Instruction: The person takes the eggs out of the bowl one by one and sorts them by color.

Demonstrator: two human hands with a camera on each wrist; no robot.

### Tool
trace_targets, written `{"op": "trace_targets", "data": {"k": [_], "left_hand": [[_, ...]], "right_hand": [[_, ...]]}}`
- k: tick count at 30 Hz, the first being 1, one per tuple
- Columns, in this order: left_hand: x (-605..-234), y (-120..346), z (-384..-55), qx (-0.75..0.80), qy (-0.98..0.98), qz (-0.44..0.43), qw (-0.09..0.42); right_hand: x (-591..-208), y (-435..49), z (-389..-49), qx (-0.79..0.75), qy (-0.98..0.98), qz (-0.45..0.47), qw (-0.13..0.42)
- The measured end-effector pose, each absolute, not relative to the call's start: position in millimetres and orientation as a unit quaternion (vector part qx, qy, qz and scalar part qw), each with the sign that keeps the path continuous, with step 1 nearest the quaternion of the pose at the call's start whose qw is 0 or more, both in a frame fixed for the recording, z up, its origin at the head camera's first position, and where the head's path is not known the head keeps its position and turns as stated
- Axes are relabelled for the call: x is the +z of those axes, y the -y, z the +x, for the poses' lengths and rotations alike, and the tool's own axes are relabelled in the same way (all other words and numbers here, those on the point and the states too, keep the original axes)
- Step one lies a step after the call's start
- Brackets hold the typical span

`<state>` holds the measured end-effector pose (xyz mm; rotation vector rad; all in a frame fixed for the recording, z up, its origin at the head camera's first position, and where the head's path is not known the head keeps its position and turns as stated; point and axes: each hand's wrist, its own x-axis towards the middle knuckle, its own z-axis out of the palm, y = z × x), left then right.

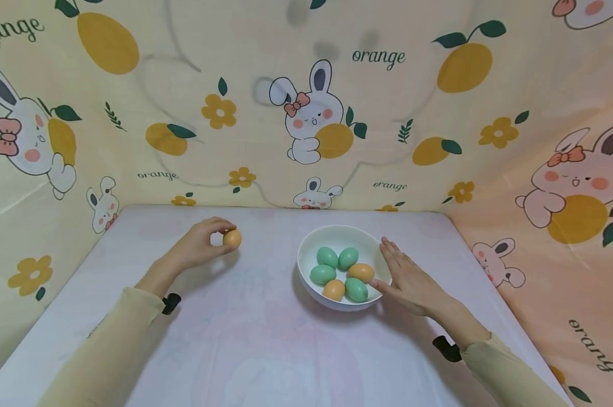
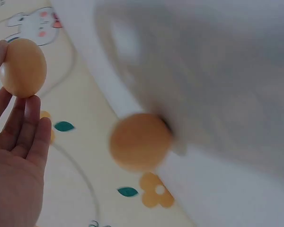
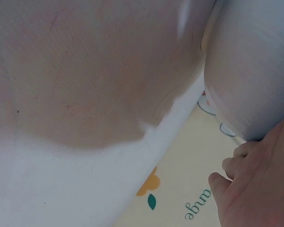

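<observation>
Left grip (image 1: 198, 245): thumb and fingers pinch an orange egg (image 1: 233, 239).
Bowl (image 1: 344, 236): well right of that grip; the right grip (image 1: 410, 281), released and straight-fingered, touches its side.
Egg handling: light, even pressure probably suits best.
Left-wrist view only: a blurred orange shape (image 2: 141, 143) right of the grip, perhaps another egg.
Head view only: green and orange eggs (image 1: 323, 275) in the bowl.

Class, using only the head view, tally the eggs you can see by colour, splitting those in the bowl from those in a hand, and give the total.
Green eggs in the white bowl: 4
Orange eggs in the white bowl: 2
Orange egg in the left hand: 1
Total visible: 7
</observation>
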<state>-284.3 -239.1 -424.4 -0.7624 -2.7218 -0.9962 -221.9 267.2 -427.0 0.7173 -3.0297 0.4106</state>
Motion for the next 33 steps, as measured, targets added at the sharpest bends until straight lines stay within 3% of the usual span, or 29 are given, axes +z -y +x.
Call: {"op": "trace_targets", "data": {"k": [6,16,33], "left_hand": [[-430.6,252.9,-288.0,-0.306,0.914,-0.258,0.069],[-434.1,266.2,-290.3,-0.271,0.936,-0.223,0.015],[-439.2,276.2,-292.7,-0.244,0.944,-0.223,0.001]], "right_hand": [[-427.4,-267.4,-222.1,0.128,0.966,0.227,0.0],[-427.0,-267.2,-221.8,0.131,0.965,0.226,-0.001],[-428.0,-267.3,-222.2,0.13,0.966,0.223,-0.002]]}}
